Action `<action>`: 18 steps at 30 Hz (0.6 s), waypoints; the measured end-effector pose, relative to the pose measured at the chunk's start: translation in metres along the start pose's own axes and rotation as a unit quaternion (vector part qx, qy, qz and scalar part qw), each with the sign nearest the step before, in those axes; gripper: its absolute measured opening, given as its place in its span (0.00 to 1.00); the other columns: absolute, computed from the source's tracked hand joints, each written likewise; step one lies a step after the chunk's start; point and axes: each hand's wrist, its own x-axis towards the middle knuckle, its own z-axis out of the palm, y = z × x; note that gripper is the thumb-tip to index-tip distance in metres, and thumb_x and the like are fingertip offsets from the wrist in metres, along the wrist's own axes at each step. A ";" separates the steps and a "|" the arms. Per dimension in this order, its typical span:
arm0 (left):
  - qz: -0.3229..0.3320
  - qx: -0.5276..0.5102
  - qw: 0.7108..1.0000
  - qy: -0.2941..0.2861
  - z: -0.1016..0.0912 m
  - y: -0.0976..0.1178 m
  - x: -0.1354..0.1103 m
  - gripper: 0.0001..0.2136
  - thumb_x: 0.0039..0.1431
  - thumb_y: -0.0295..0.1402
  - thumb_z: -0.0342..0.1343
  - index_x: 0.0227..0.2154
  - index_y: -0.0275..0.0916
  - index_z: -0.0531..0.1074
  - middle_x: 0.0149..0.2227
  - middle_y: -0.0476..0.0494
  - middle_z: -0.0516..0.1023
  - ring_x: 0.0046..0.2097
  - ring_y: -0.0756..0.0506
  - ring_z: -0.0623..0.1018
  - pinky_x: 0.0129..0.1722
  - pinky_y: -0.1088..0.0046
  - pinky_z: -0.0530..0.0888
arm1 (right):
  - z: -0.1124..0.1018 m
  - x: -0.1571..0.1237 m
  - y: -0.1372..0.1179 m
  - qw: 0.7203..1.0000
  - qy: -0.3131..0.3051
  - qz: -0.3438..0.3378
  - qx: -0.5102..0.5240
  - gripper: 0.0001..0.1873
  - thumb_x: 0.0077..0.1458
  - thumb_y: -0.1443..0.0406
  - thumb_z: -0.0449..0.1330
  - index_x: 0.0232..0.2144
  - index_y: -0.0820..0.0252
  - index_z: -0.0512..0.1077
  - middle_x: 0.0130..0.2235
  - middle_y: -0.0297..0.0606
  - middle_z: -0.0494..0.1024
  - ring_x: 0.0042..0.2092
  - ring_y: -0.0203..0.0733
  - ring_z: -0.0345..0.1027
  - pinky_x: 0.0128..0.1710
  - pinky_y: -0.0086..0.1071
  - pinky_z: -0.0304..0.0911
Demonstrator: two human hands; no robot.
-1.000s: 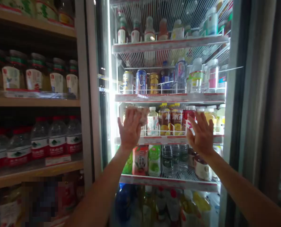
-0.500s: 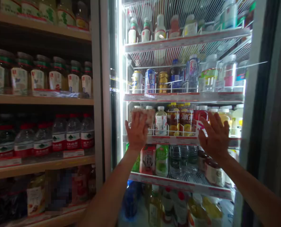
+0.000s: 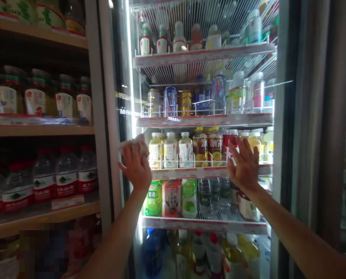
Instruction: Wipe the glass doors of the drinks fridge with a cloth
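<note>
Four fingers [image 3: 139,153] of the left hand [image 3: 136,169] curl up into a crumpled pale cloth [image 3: 134,144], which sits pressed against the glass door [image 3: 190,83] of a lit drinks cooler; the thumb juts out to the left, below the cloth. The glare makes it hard to be sure, but the cloth seems to be held between the fingers and the glass. Over to the right, the fingers [image 3: 241,149] of the right hand [image 3: 244,166] are spread wide apart, flat on the same glass and holding nothing.

Behind the glass, the left hand is nearest the row of white-capped bottles [image 3: 170,150], and the right hand overlaps a red-capped bottle [image 3: 230,145]. Yellow-capped iced tea bottles [image 3: 207,148] stand between the hands. Higher up are drink cans [image 3: 170,101], and lower down are juice cartons [image 3: 171,198] and water bottles [image 3: 205,195] on a wire shelf [image 3: 205,224].

At the left of the frame, wooden shelves [image 3: 36,131] hold labelled jars [image 3: 35,97] above red-capped water bottles [image 3: 66,174]. A pixelated patch [image 3: 51,252] hides the lower left corner.
</note>
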 end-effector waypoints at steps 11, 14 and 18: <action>0.179 -0.013 0.984 -0.003 0.005 0.023 -0.021 0.19 0.62 0.33 0.45 0.55 0.40 0.63 0.59 0.35 0.63 0.64 0.43 0.58 0.63 0.53 0.45 | 0.000 0.000 0.001 1.000 -0.001 -0.006 0.001 0.29 0.56 0.66 0.51 0.60 0.54 0.56 0.63 0.41 0.57 0.65 0.47 0.46 0.62 0.49 0.44; 0.064 0.002 0.998 0.019 0.007 0.018 -0.014 0.20 0.62 0.35 0.43 0.57 0.38 0.61 0.61 0.33 0.59 0.64 0.41 0.55 0.62 0.51 0.48 | 0.001 0.000 0.001 1.000 -0.004 0.002 -0.005 0.28 0.56 0.66 0.50 0.59 0.55 0.56 0.63 0.42 0.56 0.65 0.46 0.44 0.62 0.50 0.43; 0.269 -0.045 0.959 -0.074 0.010 0.045 -0.031 0.18 0.61 0.34 0.45 0.53 0.42 0.65 0.61 0.40 0.62 0.65 0.44 0.54 0.63 0.58 0.46 | 0.000 0.000 0.001 1.000 -0.007 0.004 -0.010 0.27 0.56 0.66 0.50 0.59 0.56 0.57 0.63 0.43 0.57 0.65 0.46 0.44 0.62 0.50 0.43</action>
